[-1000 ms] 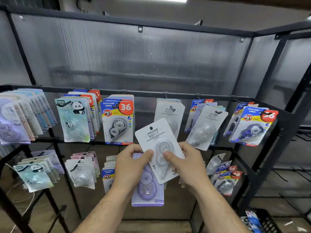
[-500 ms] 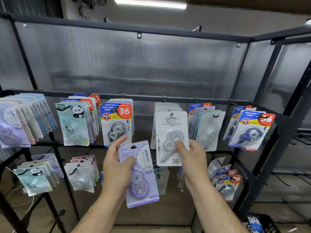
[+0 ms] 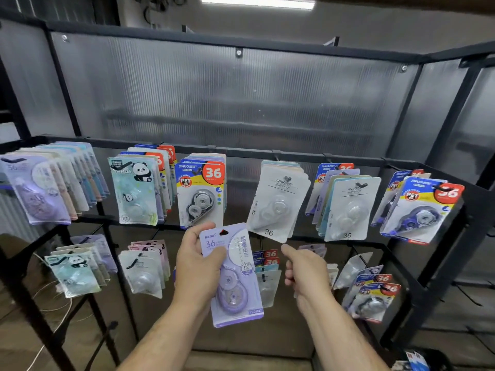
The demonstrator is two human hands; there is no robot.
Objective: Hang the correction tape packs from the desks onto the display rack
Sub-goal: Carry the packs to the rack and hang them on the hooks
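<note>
The left hand grips the purple correction tape pack at frame centre, thumb clamped on its front and fingers behind. The pack is upright before the display rack. The right hand, centre right, holds nothing. Its fingers are loosely curled, and its thumb is just below the hung white pack marked 36, apparently not touching.

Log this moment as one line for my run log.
left hand: grips purple pack | right hand: empty, below white pack | white pack: hangs tilted on display rack | purple pack: not yet hung
</note>
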